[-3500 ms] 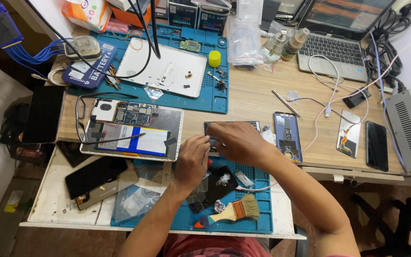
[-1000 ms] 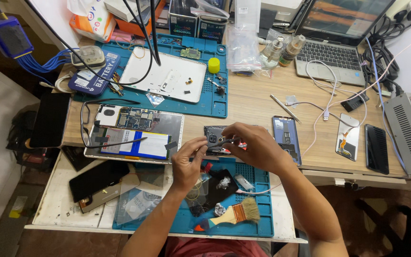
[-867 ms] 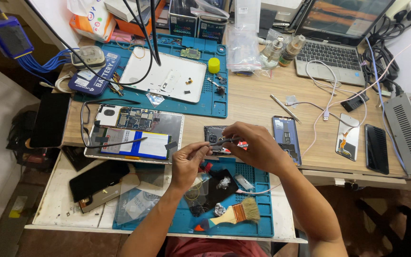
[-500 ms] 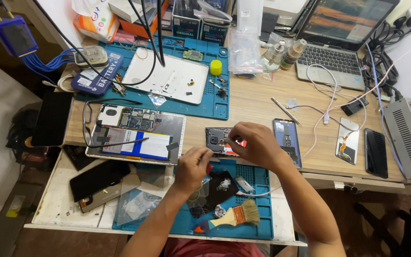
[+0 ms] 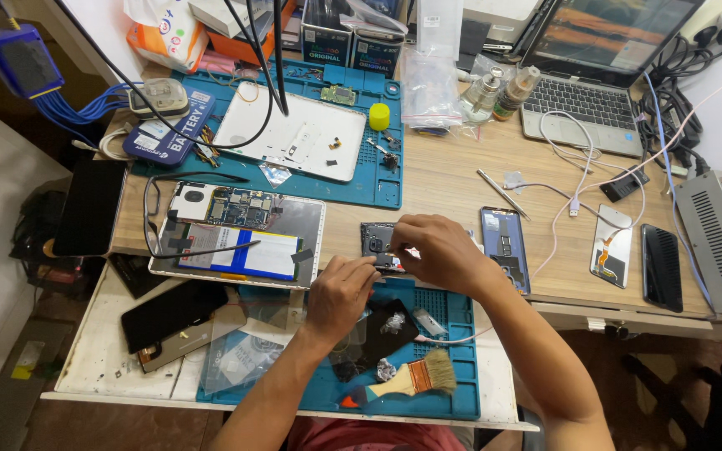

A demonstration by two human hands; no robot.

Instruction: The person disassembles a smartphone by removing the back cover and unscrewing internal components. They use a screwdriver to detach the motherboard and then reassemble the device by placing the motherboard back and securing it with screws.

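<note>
A small opened phone (image 5: 375,238) with bare dark circuitry lies on the wooden desk, at the far edge of the near blue mat (image 5: 453,321). My left hand (image 5: 340,292) rests on the mat, its fingertips pinched against the phone's near edge. Over the phone's right half, my right hand (image 5: 438,250) curls with the fingers pinched on a thin metal tool, most of it hidden. The two hands almost touch above the phone.
An opened tablet (image 5: 236,238) with a blue-striped battery lies to the left. A brush (image 5: 415,376) and a black screen panel (image 5: 378,334) sit on the near mat. Another open phone (image 5: 505,250), a laptop (image 5: 595,104), cables and a grey box (image 5: 716,242) fill the right.
Both hands have come down closer onto the opened phone. The thin tool that showed between them a second ago is now mostly covered by the right hand's fingers.
</note>
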